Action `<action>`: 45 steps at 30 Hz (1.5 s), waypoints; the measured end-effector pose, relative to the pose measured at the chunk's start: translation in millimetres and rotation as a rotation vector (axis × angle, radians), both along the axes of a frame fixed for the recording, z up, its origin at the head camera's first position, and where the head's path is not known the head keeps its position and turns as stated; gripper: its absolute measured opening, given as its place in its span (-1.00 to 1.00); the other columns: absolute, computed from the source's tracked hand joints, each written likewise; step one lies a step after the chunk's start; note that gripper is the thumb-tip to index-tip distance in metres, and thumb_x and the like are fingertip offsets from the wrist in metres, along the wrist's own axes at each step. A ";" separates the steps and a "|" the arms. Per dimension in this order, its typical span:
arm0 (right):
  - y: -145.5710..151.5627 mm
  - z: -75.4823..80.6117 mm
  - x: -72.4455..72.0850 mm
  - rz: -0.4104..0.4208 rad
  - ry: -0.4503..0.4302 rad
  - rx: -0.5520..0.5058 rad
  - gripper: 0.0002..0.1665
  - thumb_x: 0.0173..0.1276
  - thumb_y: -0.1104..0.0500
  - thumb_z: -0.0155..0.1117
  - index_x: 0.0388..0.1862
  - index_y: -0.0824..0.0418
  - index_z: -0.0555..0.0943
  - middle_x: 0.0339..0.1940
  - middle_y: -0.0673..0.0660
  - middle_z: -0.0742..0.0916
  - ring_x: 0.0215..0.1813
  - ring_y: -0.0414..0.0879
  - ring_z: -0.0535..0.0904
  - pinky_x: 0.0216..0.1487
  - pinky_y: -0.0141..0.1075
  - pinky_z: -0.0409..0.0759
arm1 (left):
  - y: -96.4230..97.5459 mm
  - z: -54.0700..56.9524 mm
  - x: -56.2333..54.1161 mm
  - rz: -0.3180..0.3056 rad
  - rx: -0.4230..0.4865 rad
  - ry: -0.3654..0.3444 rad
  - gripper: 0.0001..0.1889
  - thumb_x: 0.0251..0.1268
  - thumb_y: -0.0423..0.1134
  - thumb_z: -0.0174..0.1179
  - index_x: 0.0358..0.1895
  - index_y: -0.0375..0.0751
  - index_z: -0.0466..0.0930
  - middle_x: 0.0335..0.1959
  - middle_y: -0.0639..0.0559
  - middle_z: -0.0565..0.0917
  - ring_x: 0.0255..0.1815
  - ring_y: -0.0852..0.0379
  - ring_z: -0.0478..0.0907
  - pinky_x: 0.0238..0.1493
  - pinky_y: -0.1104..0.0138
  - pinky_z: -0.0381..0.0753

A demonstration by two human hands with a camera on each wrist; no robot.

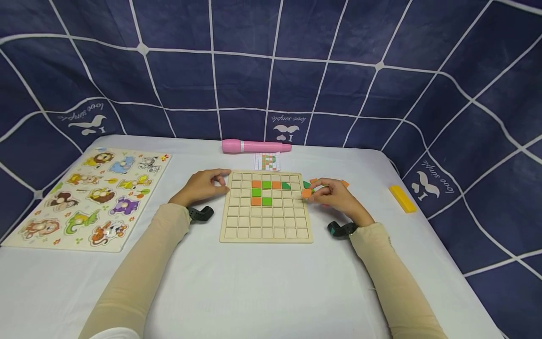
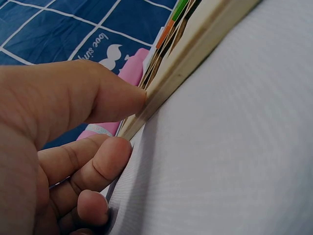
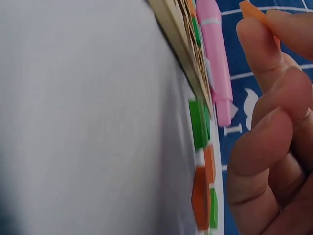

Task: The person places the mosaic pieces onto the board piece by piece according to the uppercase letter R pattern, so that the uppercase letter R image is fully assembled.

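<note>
A square wooden grid board (image 1: 267,230) lies on the white table. Set in it are orange and green square tiles (image 1: 266,201) and a dark green rounded piece (image 1: 286,186). My left hand (image 1: 204,187) rests at the board's upper left side, thumb touching its edge, fingers relaxed near the corner. Between thumb and finger, my right hand (image 1: 334,194) pinches an orange square tile (image 1: 306,193), raised near the board's right edge. In the right wrist view this tile (image 3: 252,10) appears edge-on. Loose green and orange pieces (image 3: 200,196) lie beneath and beside that hand, partly hidden by it.
Behind the board are a small printed pattern card (image 1: 268,162) and a pink pen-like stick (image 1: 254,147). An animal puzzle board (image 1: 97,193) lies at the left, a yellow block (image 1: 402,198) at the right. Dark blue checked cloth (image 1: 241,80) hangs around the table.
</note>
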State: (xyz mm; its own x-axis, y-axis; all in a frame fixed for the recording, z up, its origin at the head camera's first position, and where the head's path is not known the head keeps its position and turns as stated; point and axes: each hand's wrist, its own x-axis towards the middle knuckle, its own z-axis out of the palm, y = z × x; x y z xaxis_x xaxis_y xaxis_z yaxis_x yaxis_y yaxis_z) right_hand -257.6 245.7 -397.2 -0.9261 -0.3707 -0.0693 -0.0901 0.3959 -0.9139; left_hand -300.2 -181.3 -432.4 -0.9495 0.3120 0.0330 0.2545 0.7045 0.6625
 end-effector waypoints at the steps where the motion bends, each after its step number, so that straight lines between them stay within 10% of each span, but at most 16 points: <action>1: -3.3 0.6 -0.1 0.005 -0.002 0.000 -0.60 0.45 0.36 0.41 0.20 0.50 0.60 -0.28 0.04 0.87 -0.34 -0.23 0.58 -0.36 -0.40 0.47 | 0.1 -0.2 0.0 0.000 0.000 0.000 -0.31 0.32 -0.14 0.42 0.52 -0.22 0.56 -0.14 0.01 0.72 -0.24 0.05 0.42 -0.11 0.18 0.32; 45: -72.5 1.0 -13.9 0.156 -0.122 0.120 -0.71 0.44 0.35 0.46 0.08 0.40 0.67 -0.47 0.00 0.76 -0.46 -0.15 0.48 -0.32 -0.34 0.49 | 0.8 1.1 0.3 0.010 -0.001 -0.010 -0.32 0.33 -0.12 0.42 0.51 -0.21 0.57 -0.13 0.01 0.71 -0.25 0.07 0.40 -0.12 0.19 0.31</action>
State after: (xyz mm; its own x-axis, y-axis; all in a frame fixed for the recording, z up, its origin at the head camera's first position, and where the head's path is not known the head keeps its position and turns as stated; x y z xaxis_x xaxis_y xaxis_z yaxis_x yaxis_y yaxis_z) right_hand -271.5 173.2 -396.2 -0.8402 -0.4915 -0.2292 -0.0509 0.4922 -0.8690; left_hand -300.0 -180.5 -431.3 -0.9528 0.3027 0.0233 0.2409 0.7073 0.6645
